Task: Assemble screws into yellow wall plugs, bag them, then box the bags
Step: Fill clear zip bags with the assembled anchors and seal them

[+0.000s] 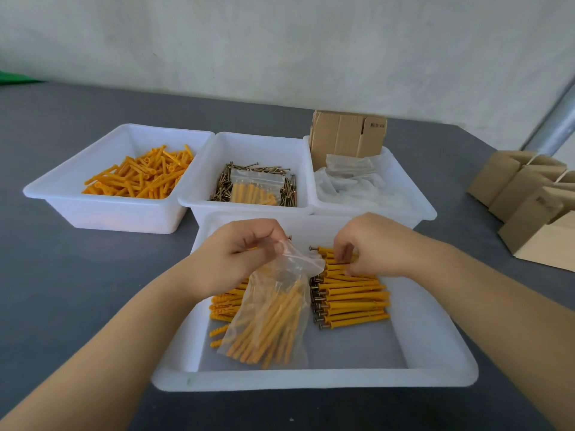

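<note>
A half-filled clear bag is pinched at its mouth by the left hand, hung over the near white tray. Plug-and-screw sets piled right of it are being pinched by the right hand, fingers curled.

two bare forearms come in from the lower corners, ending in the bare left hand and the bare right hand. no sleeves cover either arm up to the frame edge. fingernails are short and plain.
</note>
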Motion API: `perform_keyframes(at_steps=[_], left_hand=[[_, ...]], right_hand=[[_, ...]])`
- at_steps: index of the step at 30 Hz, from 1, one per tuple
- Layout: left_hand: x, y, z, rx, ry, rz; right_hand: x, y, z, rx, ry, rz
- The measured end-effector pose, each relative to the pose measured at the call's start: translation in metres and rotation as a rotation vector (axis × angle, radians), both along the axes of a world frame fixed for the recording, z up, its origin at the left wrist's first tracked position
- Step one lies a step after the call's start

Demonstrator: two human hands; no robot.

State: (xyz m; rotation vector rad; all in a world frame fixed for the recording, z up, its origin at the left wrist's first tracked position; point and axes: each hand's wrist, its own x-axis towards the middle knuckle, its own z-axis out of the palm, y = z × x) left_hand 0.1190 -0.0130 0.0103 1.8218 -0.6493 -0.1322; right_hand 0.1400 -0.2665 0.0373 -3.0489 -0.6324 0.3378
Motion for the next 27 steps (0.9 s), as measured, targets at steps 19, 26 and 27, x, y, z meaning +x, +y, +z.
perform_keyframes(at_steps=[19, 26, 27], left_hand=[[-0.001, -0.001, -0.001, 0.006, -0.012, -0.007], [0.001, 0.0, -0.002, 0.007, -0.022, -0.009], [0.001, -0.001, -0.002, 0.005, -0.024, -0.01]], right_hand=[[0.0, 0.002, -0.019, -0.063, -0.057, 0.108], [-0.002, -0.009, 0.031, 0.782, -0.148, -0.229], [-0.002, -0.008, 0.037, 0.884, -0.09, -0.235]])
